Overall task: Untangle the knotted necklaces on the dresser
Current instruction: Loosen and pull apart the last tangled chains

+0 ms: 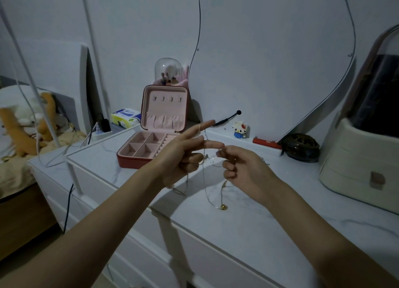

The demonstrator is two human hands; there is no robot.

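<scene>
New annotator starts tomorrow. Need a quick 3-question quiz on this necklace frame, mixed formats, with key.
1. True or false: the jewelry box behind the left hand has its lid shut.
2. Where does the gold pendant sit? A) in the jewelry box B) hanging on a chain below the hands, low over the dresser top C) on the block figure
3. Fill in: the right hand pinches the tangled ____ with curled fingers.

Key: 1 false, lid stands open. 2 B. 3 necklaces.
</scene>
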